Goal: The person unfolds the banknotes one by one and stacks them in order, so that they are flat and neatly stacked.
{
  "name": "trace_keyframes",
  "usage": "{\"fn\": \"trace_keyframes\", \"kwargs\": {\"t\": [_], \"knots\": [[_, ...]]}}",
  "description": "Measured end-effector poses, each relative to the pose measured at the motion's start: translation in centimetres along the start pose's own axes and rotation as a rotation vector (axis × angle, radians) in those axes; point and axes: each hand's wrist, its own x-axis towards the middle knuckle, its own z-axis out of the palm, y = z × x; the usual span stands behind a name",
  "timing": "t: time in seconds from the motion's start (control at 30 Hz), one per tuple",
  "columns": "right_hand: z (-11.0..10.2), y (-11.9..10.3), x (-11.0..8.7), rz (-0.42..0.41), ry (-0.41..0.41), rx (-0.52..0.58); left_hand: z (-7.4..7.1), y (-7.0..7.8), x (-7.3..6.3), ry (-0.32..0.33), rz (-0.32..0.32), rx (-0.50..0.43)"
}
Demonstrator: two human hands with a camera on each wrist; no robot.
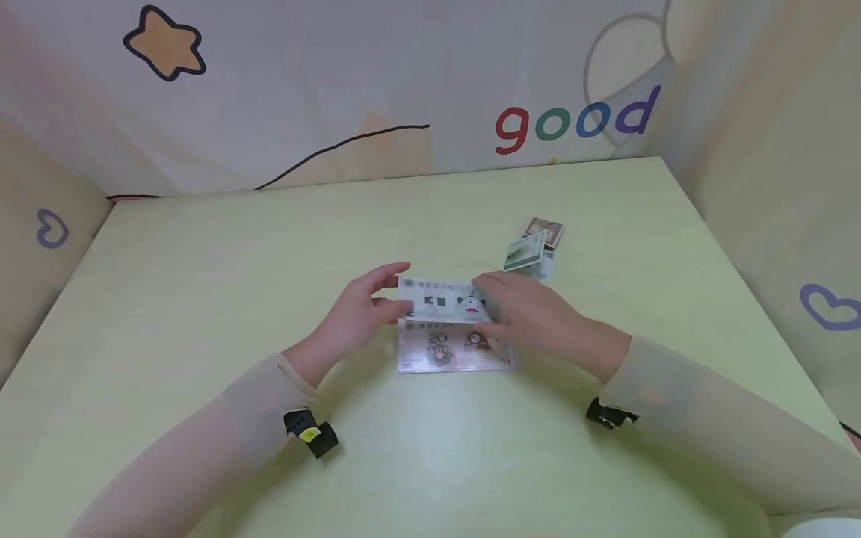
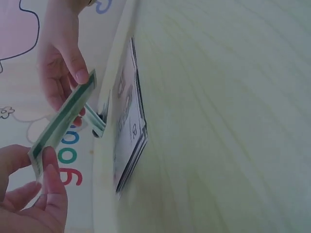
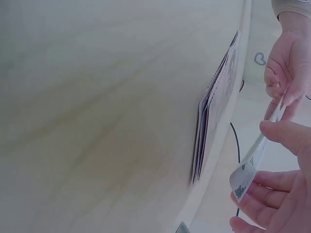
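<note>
A green-and-white play banknote [image 1: 440, 302] is held up by both hands, folded or curved along its length. At its left end the left hand [image 1: 353, 312] pinches it between thumb and fingers. The right hand [image 1: 541, 312] grips the other end, thumb on the near side and fingers behind, as the right wrist view also shows. Just below the held note lies a stack of pinkish play banknotes [image 1: 457, 362] marked 20, flat on the table, its layered edges [image 3: 198, 145] visible from the side. The raised note overlaps the stack's far part in the head view.
Beyond the right hand lie a folded green banknote [image 1: 527, 252] and a brown one [image 1: 548, 230], partly overlapping. The pale green table [image 1: 235, 299] is enclosed by printed cloth walls [image 1: 323, 82]. A white rounded object [image 1: 824, 527] shows at the bottom right corner.
</note>
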Motion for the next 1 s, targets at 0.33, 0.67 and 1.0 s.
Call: {"fn": "trace_keyframes", "kwargs": {"t": [0.33, 0.67, 1.0], "knots": [[0.0, -0.4, -0.4, -0.018, -0.023, -0.009, -0.1, 0.3, -0.9, -0.011, 0.31, 0.813], [-0.2, -0.7, -1.2, -0.05, -0.055, -0.06, 0.7, 0.6, -1.3, -0.066, 0.384, 0.982], [0.5, -1.0, -1.9, -0.072, -0.141, -0.076, 1.6, 0.4, -1.8, -0.147, 0.387, 1.104]]}}
